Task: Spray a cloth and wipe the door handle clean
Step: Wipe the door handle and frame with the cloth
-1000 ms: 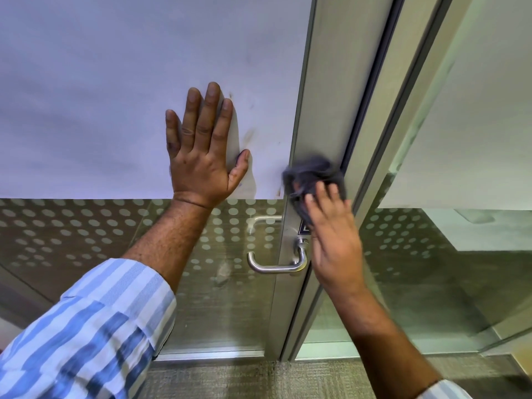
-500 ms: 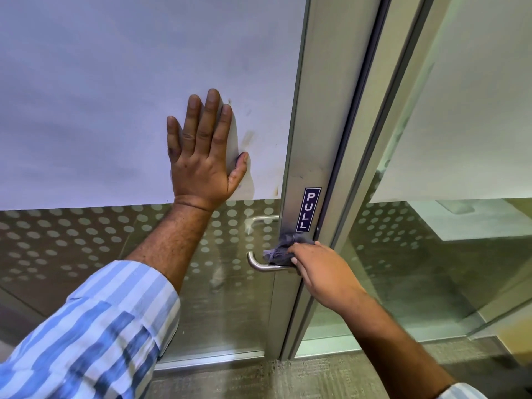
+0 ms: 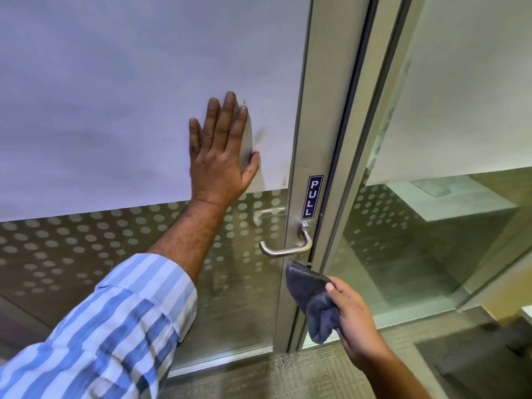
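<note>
Two bare hands worked at the door. Nearest, the right hand [image 3: 355, 318] had its fingers clenched round a bunched dark grey microfibre cloth [image 3: 312, 300], whose upper corner hung just beneath the brushed steel lever door handle [image 3: 288, 246], apparently short of touching it, probably poised for an upward wipe. Beyond, the left hand [image 3: 221, 156], in a blue-and-white striped sleeve [image 3: 115, 326], lay flat with fingers spread and released against the frosted white glass panel [image 3: 115, 96] near its lower edge, likely steadying the door. A blue vertical PULL sticker [image 3: 311, 197] sat on the aluminium door frame [image 3: 322, 96] above the handle.
</note>
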The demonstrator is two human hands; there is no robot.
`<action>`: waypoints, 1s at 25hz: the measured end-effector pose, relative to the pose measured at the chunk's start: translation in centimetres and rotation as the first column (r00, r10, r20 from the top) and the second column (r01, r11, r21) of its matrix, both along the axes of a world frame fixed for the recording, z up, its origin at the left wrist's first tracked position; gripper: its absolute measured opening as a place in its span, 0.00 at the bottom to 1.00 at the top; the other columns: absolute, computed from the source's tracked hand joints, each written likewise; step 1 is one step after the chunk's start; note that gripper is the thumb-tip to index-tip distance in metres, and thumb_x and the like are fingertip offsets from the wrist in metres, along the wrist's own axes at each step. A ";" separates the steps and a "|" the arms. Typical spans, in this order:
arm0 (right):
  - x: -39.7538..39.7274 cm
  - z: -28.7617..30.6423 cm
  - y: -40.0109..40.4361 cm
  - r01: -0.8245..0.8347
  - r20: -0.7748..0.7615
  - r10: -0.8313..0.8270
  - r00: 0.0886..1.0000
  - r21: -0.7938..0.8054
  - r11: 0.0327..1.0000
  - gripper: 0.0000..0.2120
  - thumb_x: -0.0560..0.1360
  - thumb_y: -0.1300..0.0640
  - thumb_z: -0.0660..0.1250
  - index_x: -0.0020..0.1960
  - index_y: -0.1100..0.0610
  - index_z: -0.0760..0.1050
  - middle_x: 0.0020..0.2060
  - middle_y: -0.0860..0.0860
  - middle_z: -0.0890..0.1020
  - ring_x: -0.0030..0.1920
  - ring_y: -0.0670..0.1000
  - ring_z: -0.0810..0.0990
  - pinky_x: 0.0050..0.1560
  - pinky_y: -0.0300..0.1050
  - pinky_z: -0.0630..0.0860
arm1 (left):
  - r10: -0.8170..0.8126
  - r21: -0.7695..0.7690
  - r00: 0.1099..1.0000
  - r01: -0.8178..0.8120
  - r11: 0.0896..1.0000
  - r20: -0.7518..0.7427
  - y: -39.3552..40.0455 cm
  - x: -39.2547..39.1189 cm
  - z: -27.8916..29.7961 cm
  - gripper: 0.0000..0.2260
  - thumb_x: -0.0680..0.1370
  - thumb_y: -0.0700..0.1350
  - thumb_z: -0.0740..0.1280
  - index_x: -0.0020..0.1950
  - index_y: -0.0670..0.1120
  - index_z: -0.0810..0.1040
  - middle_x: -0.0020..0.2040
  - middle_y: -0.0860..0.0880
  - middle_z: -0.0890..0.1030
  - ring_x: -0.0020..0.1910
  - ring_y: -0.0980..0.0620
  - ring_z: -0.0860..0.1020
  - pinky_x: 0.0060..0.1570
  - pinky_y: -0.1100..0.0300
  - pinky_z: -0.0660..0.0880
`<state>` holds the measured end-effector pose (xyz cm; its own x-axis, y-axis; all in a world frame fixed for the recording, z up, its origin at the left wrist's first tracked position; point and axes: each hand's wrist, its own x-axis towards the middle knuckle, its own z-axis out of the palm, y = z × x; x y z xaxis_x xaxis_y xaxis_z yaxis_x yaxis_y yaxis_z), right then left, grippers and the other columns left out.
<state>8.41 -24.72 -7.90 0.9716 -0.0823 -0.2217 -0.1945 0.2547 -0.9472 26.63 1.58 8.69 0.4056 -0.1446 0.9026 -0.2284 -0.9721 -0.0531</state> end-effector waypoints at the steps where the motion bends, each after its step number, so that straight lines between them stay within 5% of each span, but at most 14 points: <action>1: -0.6 -0.5 0.6 0.055 -0.089 -0.050 0.995 0.059 0.997 0.14 0.87 0.59 0.59 0.53 0.57 0.83 0.37 0.57 0.87 0.31 0.54 0.84 0.31 0.46 0.77 | -0.011 -0.002 1.000 0.011 1.000 -0.023 0.1 -0.3 0.0 0.36 0.83 0.57 0.66 0.88 0.46 0.59 0.87 0.42 0.61 0.86 0.38 0.58 0.85 0.37 0.50; 4: -2.0 -1.3 1.8 0.180 -0.266 -0.124 0.956 0.198 0.963 0.13 0.87 0.56 0.58 0.52 0.58 0.79 0.27 0.58 0.84 0.19 0.54 0.79 0.19 0.43 0.73 | -0.081 -0.003 0.989 0.081 0.997 -0.121 1.0 -1.8 -1.9 0.39 0.82 0.56 0.68 0.89 0.46 0.56 0.89 0.43 0.57 0.88 0.40 0.54 0.86 0.39 0.47; 8: -1.8 -2.7 2.5 0.347 -0.383 -0.195 0.903 0.381 0.857 0.12 0.88 0.60 0.57 0.62 0.63 0.77 0.43 0.66 0.80 0.34 0.62 0.78 0.43 0.52 0.75 | -0.181 -0.237 0.896 0.088 0.967 -0.405 2.2 -6.5 -8.9 0.43 0.81 0.55 0.70 0.89 0.53 0.49 0.90 0.52 0.45 0.89 0.49 0.44 0.86 0.42 0.47; 11: -2.0 -3.4 2.6 0.395 -0.438 -0.175 0.882 0.483 0.781 0.13 0.88 0.60 0.55 0.66 0.63 0.74 0.38 0.61 0.79 0.32 0.57 0.78 0.37 0.45 0.76 | -0.365 -0.517 0.725 0.013 0.856 -0.585 0.5 -12.2 -15.7 0.38 0.80 0.51 0.74 0.87 0.54 0.59 0.89 0.59 0.49 0.89 0.53 0.48 0.84 0.43 0.53; 14: -2.4 -3.5 1.8 0.390 -0.440 -0.113 0.891 0.614 0.686 0.13 0.88 0.59 0.54 0.56 0.63 0.76 0.34 0.56 0.82 0.28 0.49 0.83 0.33 0.40 0.84 | -0.658 -0.786 0.474 -0.132 0.604 -0.585 -3.3 -17.4 -20.7 0.27 0.82 0.41 0.75 0.79 0.49 0.72 0.84 0.48 0.68 0.84 0.48 0.66 0.83 0.49 0.64; 16: -3.0 -3.3 0.7 0.350 -0.404 -0.079 0.911 0.659 0.665 0.14 0.87 0.59 0.57 0.63 0.64 0.77 0.46 0.59 0.81 0.42 0.52 0.84 0.61 0.48 0.83 | -0.848 -0.855 0.364 -0.487 0.180 -0.386 -6.8 -20.0 -21.5 0.17 0.86 0.42 0.69 0.75 0.46 0.76 0.76 0.43 0.78 0.73 0.48 0.77 0.70 0.54 0.73; 18: -3.7 -3.3 -1.3 0.284 -0.363 -0.017 0.931 0.698 0.658 0.21 0.83 0.59 0.61 0.73 0.64 0.74 0.58 0.64 0.81 0.60 0.57 0.81 0.80 0.57 0.66 | -0.928 -0.718 0.296 -0.695 -0.047 -0.226 -10.2 -21.8 -21.3 0.18 0.89 0.51 0.61 0.73 0.44 0.79 0.70 0.42 0.84 0.64 0.46 0.82 0.62 0.52 0.75; 20: -4.6 -2.8 -3.7 0.201 -0.313 0.047 0.949 0.710 0.675 0.22 0.80 0.58 0.61 0.72 0.65 0.76 0.66 0.66 0.82 0.68 0.61 0.80 0.79 0.60 0.66 | -0.952 -0.662 0.285 -0.736 -0.143 -0.111 -13.4 -23.2 -20.8 0.21 0.89 0.56 0.57 0.70 0.45 0.82 0.65 0.43 0.87 0.60 0.46 0.85 0.61 0.49 0.79; 23: -5.8 -2.2 -8.7 0.090 -0.232 0.108 0.967 0.705 0.704 0.20 0.81 0.54 0.63 0.65 0.65 0.82 0.64 0.65 0.84 0.61 0.61 0.86 0.67 0.58 0.76 | -0.936 -0.687 0.346 -0.696 -0.210 -0.064 -18.4 -24.3 -19.7 0.17 0.88 0.51 0.60 0.70 0.43 0.81 0.62 0.44 0.89 0.51 0.50 0.88 0.50 0.53 0.82; 25: -6.9 -1.8 -13.2 -0.005 -0.177 0.146 0.973 0.618 0.786 0.22 0.81 0.54 0.65 0.70 0.66 0.78 0.63 0.65 0.84 0.57 0.60 0.87 0.61 0.56 0.81 | -0.933 -0.723 0.354 -0.662 -0.195 -0.072 -22.2 -25.0 -19.2 0.14 0.88 0.48 0.62 0.68 0.44 0.81 0.61 0.43 0.89 0.50 0.49 0.89 0.50 0.52 0.83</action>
